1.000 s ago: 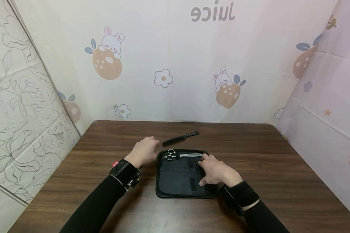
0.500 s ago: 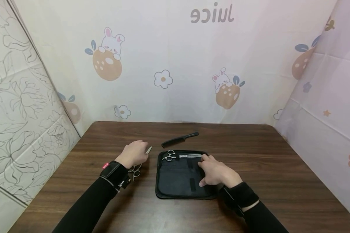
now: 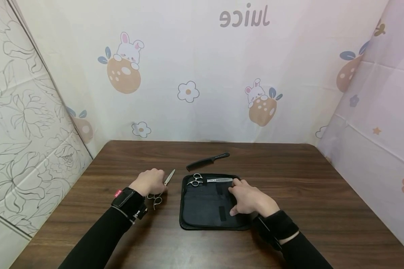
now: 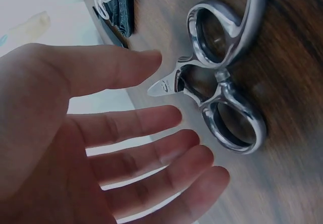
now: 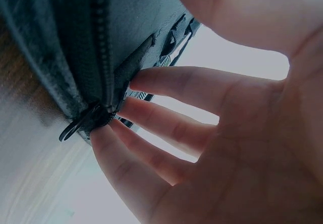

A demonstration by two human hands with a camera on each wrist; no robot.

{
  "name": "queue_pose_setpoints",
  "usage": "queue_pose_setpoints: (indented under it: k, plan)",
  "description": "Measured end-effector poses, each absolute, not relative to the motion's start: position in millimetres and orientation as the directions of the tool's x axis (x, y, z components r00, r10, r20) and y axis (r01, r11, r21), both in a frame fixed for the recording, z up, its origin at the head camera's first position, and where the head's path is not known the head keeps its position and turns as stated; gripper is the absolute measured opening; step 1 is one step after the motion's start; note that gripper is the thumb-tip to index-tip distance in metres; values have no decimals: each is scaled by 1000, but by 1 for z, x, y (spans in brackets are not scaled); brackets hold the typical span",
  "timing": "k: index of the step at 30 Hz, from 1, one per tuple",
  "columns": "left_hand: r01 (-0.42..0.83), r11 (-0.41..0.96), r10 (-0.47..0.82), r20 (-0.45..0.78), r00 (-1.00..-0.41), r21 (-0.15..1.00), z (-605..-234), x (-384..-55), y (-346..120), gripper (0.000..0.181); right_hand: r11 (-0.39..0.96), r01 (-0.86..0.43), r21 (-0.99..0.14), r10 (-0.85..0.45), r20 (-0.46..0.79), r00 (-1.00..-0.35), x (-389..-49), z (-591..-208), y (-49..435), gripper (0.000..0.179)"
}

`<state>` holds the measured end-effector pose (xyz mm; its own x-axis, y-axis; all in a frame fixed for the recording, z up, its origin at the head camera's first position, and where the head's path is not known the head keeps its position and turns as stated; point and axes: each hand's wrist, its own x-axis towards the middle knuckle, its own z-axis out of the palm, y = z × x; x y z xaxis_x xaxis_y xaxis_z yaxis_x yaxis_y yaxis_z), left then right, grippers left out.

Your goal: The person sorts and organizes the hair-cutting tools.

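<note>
A pair of silver scissors (image 3: 169, 178) lies on the table to the left of a black zip case (image 3: 200, 207). My left hand (image 3: 149, 182) is over these scissors, partly hiding them; in the left wrist view its fingers are extended and apart from the thumb, with the scissors (image 4: 222, 76) beyond the fingertips. A second pair of scissors (image 3: 219, 179), with a toothed-looking blade, sits along the top of the case under a black strap. My right hand (image 3: 250, 198) rests on the case's right side, its fingertips touching near the zip (image 5: 103, 57) in the right wrist view.
A black comb (image 3: 203, 163) with a handle lies behind the case. The brown wooden table (image 3: 306, 179) ends at a patterned curtain (image 3: 188, 123) at the back, with more printed cloth at both sides.
My left hand has moved left from beside the case and slightly nearer, and has let go of the scissors, which now show more on the table. My right hand stays put.
</note>
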<state>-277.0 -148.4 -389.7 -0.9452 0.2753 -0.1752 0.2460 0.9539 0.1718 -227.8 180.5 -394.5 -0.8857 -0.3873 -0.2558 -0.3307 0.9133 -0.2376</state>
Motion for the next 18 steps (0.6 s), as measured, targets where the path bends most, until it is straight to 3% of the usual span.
queue_pose_setpoints:
  k: [18]
  plan:
    - [260, 946, 293, -169, -941, 193, -395, -277, -147, 18, 912, -331, -242, -389, -255, -885, -227, -394, 181, 72]
